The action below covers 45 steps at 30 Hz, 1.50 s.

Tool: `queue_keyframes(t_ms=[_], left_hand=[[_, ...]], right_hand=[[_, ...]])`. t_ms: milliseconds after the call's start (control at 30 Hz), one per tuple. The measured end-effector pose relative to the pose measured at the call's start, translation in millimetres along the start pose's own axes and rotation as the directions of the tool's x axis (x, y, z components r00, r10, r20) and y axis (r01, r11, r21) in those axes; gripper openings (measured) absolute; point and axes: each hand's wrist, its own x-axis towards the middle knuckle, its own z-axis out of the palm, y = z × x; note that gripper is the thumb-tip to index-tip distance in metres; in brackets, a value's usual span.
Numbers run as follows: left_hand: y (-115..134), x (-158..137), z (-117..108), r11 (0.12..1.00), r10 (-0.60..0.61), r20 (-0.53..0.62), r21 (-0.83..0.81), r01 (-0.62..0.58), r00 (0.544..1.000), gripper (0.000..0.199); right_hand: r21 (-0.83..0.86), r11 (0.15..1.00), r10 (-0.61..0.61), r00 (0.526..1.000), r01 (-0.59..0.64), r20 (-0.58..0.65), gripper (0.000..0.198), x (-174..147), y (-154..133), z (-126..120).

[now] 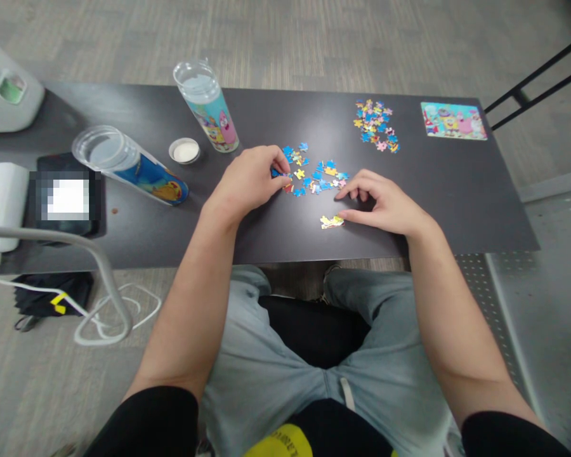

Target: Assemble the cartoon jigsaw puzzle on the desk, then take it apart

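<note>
My left hand (pixel 252 176) rests on the dark table (pixel 457 203) and pinches a blue puzzle piece (pixel 276 172) at the left edge of a small cluster of mostly blue pieces (pixel 321 178). My right hand (pixel 385 204) lies curled on the table just right of that cluster, fingertips touching the surface; it holds nothing that I can see. A small joined yellow bit of puzzle (pixel 332 221) lies beside its thumb.
A second pile of mixed pieces (pixel 375 125) and a cartoon picture card (pixel 453 120) lie at the far right. An upright clear tube (pixel 207 105), a tube lying on its side (pixel 128 165), a round white lid (pixel 184 151) and a black case (pixel 61 222) sit left.
</note>
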Motion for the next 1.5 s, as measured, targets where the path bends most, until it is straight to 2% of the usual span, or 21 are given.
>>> queue_keyframes(t_ms=[167, 267, 367, 467, 567, 667, 767, 867, 1233, 1500], left_hand=[[-2, 2, 1, 1.000, 0.000, -0.041, 0.009, 0.000, 0.999, 0.020], [-6, 3, 1, 1.000, 0.007, -0.017, 0.020, -0.006, 1.000, 0.014], [-4, 0, -3, 1.000, 0.001, 0.002, 0.008, -0.001, 1.000, 0.007], [6, -6, -8, 0.998, -0.014, 0.022, -0.069, 0.016, 1.000, 0.017], [20, -13, -10, 0.989, 0.028, 0.138, -0.150, -0.007, 0.990, 0.028], [36, -19, -6, 0.978, 0.072, 0.294, -0.208, -0.010, 0.953, 0.034], [46, -24, 3, 0.967, 0.088, 0.398, -0.253, 0.016, 0.913, 0.025], [50, -24, 12, 0.967, 0.107, 0.444, -0.254, 0.011, 0.890, 0.010], [59, -23, 21, 0.990, 0.057, 0.418, -0.138, 0.002, 0.907, 0.002], [53, -22, 25, 0.990, 0.048, 0.381, -0.141, 0.007, 0.923, 0.018]], right_hand=[[-0.011, 1.000, 0.003, 1.000, -0.003, -0.003, 0.046, 1, 0, 0], [-0.010, 1.000, -0.004, 1.000, 0.004, 0.005, 0.050, 0, 2, 0], [-0.029, 0.999, -0.041, 0.999, 0.041, -0.005, 0.045, -1, 5, 1], [-0.059, 0.997, -0.060, 0.998, 0.058, -0.020, 0.043, -1, 6, 3], [-0.071, 0.997, -0.041, 0.999, 0.040, -0.012, 0.045, -1, 4, 3], [-0.078, 0.996, -0.039, 0.999, 0.038, -0.003, 0.046, 0, 4, 2], [-0.092, 0.994, -0.054, 0.999, 0.053, -0.007, 0.049, 1, 7, 2], [-0.101, 0.993, -0.059, 0.998, 0.058, -0.001, 0.050, 0, 10, 2], [-0.169, 0.985, -0.034, 0.999, 0.027, -0.040, 0.054, -1, 8, 13], [-0.168, 0.986, -0.016, 0.999, 0.009, -0.041, 0.053, -1, 7, 13]])
